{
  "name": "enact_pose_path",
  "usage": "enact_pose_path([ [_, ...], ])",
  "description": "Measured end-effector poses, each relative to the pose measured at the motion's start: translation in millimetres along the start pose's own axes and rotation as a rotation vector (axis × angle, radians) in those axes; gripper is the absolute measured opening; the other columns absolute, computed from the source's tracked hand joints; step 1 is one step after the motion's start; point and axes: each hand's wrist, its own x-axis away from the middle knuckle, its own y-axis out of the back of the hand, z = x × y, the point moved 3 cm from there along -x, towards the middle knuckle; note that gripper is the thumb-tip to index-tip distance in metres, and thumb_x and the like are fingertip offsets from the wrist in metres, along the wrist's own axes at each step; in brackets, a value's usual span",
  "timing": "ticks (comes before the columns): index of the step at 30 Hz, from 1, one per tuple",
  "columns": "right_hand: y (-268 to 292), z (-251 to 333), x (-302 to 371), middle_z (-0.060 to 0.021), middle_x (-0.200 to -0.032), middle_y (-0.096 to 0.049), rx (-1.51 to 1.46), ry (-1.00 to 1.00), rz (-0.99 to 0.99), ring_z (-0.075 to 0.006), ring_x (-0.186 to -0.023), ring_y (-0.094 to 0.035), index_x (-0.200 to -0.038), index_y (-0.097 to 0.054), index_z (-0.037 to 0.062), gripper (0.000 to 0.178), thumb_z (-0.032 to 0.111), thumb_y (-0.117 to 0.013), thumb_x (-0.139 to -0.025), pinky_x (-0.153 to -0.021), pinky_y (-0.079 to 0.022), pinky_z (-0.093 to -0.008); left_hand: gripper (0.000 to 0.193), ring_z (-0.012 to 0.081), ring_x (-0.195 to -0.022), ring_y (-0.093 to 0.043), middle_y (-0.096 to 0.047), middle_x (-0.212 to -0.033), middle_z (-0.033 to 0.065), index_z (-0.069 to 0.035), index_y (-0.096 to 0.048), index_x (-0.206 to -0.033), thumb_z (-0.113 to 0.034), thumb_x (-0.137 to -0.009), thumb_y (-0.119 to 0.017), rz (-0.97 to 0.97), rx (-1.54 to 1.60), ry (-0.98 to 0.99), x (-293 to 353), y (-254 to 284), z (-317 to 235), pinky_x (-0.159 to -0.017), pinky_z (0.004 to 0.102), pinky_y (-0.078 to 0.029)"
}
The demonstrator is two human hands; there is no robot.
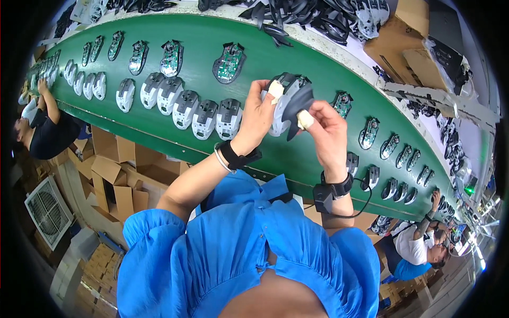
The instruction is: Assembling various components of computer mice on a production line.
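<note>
Above the green belt, my left hand [255, 117] is closed around a computer mouse shell [282, 100], light grey with a dark top. My right hand [330, 135] pinches a dark curved side panel [300, 102] that lies against the shell's right side; whether the two are joined I cannot tell. Pale wraps cover both thumbs. Left of my hands stands a row of grey mouse shells [184, 108]. Beyond that row lie mouse bases with green circuit boards [229, 62]. To the right are more bases with boards [369, 132] and dark-topped shells [371, 177].
The green conveyor belt [207, 42] curves across the view. Dark plastic parts [297, 13] are heaped along its far ledge, beside a cardboard box [395, 50]. Open cartons [114, 169] stand below at left. Co-workers [50, 124] sit at both ends of the belt.
</note>
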Motion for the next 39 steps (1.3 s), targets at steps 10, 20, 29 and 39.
enact_pose_path([
  [10, -9.6, 10.5, -8.2, -0.0061, -0.084, -0.066, 0.381, -0.12, -0.086, -0.0112, -0.073, -0.064, -0.099, -0.058, -0.0022, 0.018, 0.005, -0.066, -0.084, -0.063, -0.051, -0.0227, 0.028, 0.0123, -0.097, -0.05, -0.053, -0.105, 0.0084, 0.002, -0.043, -0.117, -0.015, -0.095, -0.049, -0.018, -0.153, -0.171, 6.7, 9.7, -17.8, -0.086, 0.0247, -0.041],
  [20, -14.6, 5.7, -5.2, -0.0071, -0.095, -0.067, -0.336, -0.11, 0.006, -0.0123, -0.082, -0.063, -0.103, -0.058, -0.0009, 0.024, -0.002, -0.067, -0.081, -0.074, -0.053, -0.0262, 0.092, 0.018, -0.113, -0.052, -0.052, -0.123, 0.0142, 0.003, -0.034, -0.135, -0.014, -0.06, -0.084, 0.294, -0.019, 0.07, 22.9, 9.3, -53.3, -0.096, 0.0297, -0.042],
  [29, -8.2, 14.4, 7.5, -0.0083, -0.094, -0.067, -0.28, 0.005, -0.084, -0.0114, -0.081, -0.063, -0.099, -0.058, -0.0005, 0.023, -0.004, -0.069, -0.079, -0.072, -0.051, -0.0249, 0.089, 0.0182, -0.113, -0.053, -0.053, -0.125, 0.0094, -0.004, -0.032, -0.139, 0.002, -0.064, -0.08, 0.479, 0.06, 0.077, 10.9, 1.1, -63.9, -0.093, 0.0326, -0.046],
  [39, -12.0, 18.4, 16.2, -0.0069, -0.091, -0.067, -0.156, 0.071, -0.083, -0.0101, -0.078, -0.063, -0.096, -0.057, 0.0003, 0.023, -0.001, -0.071, -0.078, -0.069, -0.05, -0.0226, 0.063, 0.0114, -0.09, -0.061, -0.064, -0.1, 0.0042, 0.002, -0.053, -0.12, 0.0, -0.062, -0.08, 0.406, -0.025, 0.157, 21.1, 6.1, -71.1, -0.08, 0.0272, -0.051],
])
